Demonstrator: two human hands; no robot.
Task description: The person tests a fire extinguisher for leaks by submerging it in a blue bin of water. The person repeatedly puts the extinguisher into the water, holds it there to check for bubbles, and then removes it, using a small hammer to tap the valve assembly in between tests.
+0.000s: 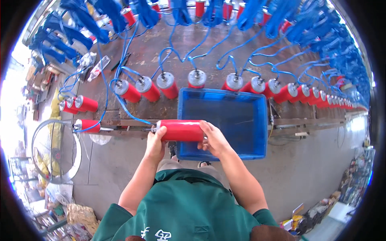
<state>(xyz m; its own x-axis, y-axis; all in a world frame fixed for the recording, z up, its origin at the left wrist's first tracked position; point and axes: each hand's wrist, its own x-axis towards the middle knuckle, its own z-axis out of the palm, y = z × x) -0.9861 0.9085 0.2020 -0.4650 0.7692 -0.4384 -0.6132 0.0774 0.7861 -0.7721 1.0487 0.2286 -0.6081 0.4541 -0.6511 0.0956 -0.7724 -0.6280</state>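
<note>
Between my two hands a red cylinder (pixel 181 130), which looks like a pump motor, lies level in front of me. My left hand (pixel 155 143) grips its left end, thumb on top, close to the metal end cap and shaft. At the opposite end my right hand (pixel 214 140) holds it with the thumb above and the fingers curled round. A blue cable (pixel 134 116) runs from the left end up to the bench. Behind the cylinder's right part is a shallow blue crate (pixel 262 132) at the bench edge; the cylinder overlaps its left wall in view.
A row of similar red cylinders (pixel 169 89) with grey caps and blue cables stands along the bench (pixel 152 48). Bundled blue cables (pixel 140 14) line the back. At left, another red cylinder (pixel 90 125) lies by a large metal ring (pixel 74 166). A clear bottle (pixel 98 68) lies on the bench.
</note>
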